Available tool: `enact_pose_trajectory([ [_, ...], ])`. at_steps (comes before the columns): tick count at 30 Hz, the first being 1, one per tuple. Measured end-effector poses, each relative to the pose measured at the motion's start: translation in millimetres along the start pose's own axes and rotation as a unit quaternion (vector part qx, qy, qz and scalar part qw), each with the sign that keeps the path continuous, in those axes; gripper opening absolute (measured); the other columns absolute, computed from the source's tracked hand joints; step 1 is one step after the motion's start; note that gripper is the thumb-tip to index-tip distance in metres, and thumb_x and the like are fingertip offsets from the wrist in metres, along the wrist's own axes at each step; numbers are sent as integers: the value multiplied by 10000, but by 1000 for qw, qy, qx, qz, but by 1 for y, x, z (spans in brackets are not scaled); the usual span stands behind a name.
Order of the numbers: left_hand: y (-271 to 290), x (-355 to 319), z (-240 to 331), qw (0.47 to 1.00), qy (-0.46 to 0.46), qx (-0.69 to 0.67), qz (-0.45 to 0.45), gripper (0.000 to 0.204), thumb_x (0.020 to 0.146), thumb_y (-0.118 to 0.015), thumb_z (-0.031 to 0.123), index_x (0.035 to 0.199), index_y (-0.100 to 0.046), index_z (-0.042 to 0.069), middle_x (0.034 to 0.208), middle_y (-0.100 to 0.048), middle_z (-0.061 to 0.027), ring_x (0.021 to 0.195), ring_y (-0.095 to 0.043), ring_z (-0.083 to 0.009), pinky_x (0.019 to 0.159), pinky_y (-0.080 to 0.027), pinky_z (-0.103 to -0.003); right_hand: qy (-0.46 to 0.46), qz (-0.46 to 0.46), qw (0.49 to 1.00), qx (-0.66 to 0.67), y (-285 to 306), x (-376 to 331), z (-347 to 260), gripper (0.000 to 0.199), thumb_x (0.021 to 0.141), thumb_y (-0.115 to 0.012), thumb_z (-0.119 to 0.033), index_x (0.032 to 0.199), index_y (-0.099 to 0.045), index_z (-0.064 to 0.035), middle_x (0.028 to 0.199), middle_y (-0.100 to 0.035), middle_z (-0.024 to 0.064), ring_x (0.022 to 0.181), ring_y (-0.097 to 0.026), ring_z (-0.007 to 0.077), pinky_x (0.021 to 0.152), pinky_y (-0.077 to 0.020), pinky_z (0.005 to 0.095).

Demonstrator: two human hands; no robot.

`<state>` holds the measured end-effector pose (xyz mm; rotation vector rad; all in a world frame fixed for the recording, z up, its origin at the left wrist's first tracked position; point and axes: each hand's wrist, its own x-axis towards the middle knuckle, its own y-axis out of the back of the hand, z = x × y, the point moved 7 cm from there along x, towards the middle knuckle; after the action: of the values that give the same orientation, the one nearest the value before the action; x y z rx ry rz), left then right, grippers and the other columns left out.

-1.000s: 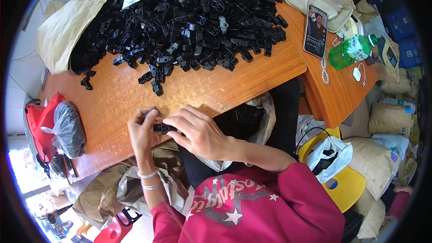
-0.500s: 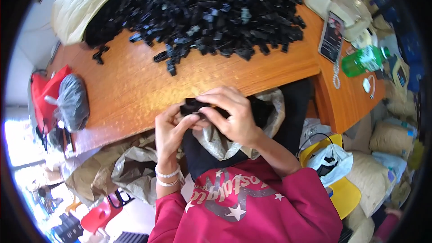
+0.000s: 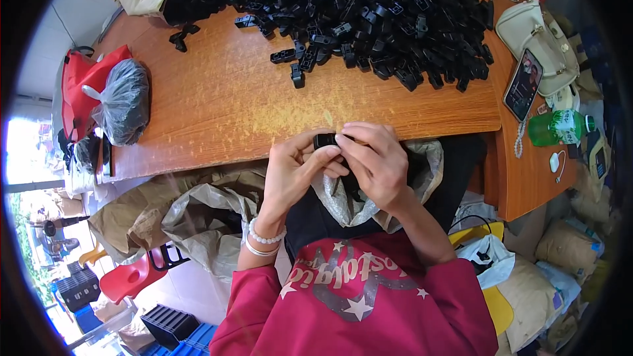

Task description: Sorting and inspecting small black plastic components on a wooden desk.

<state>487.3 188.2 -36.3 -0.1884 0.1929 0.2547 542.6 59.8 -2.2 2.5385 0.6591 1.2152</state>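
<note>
Between my two hands, just off the table's near edge, is a small black plastic part. My left hand pinches it from the left, thumb on the near side. The fingers of my right hand close on its right end and cover much of it. Under my hands, an open woven sack lies over my lap, its inside mostly hidden. A large pile of similar black plastic parts covers the far side of the wooden table.
At the table's left stand a red bag and a tied grey plastic bag. A phone, a green bottle and a cream handbag lie at the right. Brown sacks hang below the table's left edge.
The view has shifted, so the table and pile appear higher and farther right. My hands still hold the black part together, now with less of it showing between my fingers.
</note>
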Motion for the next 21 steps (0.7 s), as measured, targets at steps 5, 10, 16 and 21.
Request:
enact_pose_trajectory([
  [5,-2,-3,3,995,-97,5,-10,320,914,-568,-13,1227,-511,-50,834,-681,-98,791,-687,-157,677,-533,-229,-125,-9,985,119,-2,1,17,301,863,-657,-120,1130,-630,15,1020,-627,140,932,-631,274,771,-491,329],
  [10,-6,-7,10,961,-196,196,26,369,849,-609,-29,1208,-535,12,880,-674,-109,735,-692,-150,601,-502,-233,-223,-30,955,195,-11,-10,30,326,880,-659,-139,1158,-595,19,1014,-609,125,891,-596,196,789,-468,285],
  [16,-1,-6,17,913,-273,302,34,522,813,-694,37,1291,-484,22,1049,-651,-172,842,-689,-260,664,-546,-312,-209,-36,968,133,-8,3,33,203,792,-665,21,994,-658,11,870,-649,138,791,-638,259,711,-494,310],
  [21,93,41,32,890,-259,350,135,231,801,-697,61,1012,-620,6,928,-633,-128,804,-639,-227,712,-514,-309,-182,-148,969,79,15,13,51,86,782,-690,-29,853,-691,19,810,-642,106,773,-608,236,671,-464,298],
])
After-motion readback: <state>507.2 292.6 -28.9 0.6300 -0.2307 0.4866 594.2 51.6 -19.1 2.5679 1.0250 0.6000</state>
